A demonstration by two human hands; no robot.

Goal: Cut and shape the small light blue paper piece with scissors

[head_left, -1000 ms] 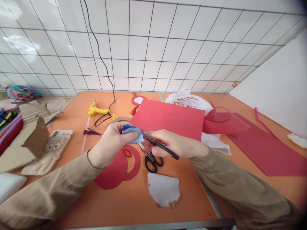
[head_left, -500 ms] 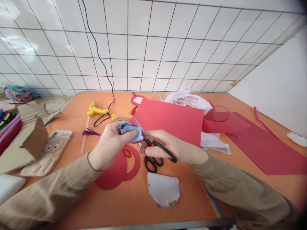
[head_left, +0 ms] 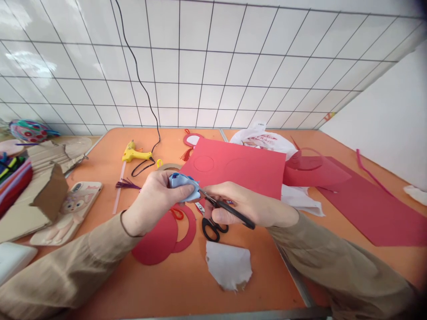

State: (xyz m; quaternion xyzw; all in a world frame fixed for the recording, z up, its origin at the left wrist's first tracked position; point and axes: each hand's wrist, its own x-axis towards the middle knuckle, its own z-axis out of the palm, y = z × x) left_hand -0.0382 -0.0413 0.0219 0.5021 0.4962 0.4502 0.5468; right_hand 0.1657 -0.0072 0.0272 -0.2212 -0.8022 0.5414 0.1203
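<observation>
My left hand [head_left: 155, 193] pinches a folded piece of light blue cloth [head_left: 183, 186] between thumb and fingers; some darker blue shows along its upper edge. In my right hand [head_left: 233, 204] is a pair of scissors [head_left: 235, 213] with black handles, fingers wrapped through the loops. The blades point left and meet the right edge of the cloth. Beneath my hands on the table lies a second pair of scissors [head_left: 211, 231], its black loops showing. A red paper disc [head_left: 156, 242] and a red ring [head_left: 188, 235] lie below my left hand. Nearer me rests a white cloth scrap [head_left: 229, 264].
Behind my hands are a red sheet [head_left: 243, 166], a plastic bag [head_left: 263, 138] and a yellow glue gun [head_left: 135, 154] with a black cord [head_left: 142, 84]. At left lie a phone [head_left: 71, 209] and cardboard [head_left: 33, 200]. A darker red sheet [head_left: 376, 204] covers part of the right side.
The scissor blades have closed onto the cloth's right edge and their handles have come together. My right hand has shifted slightly right.
</observation>
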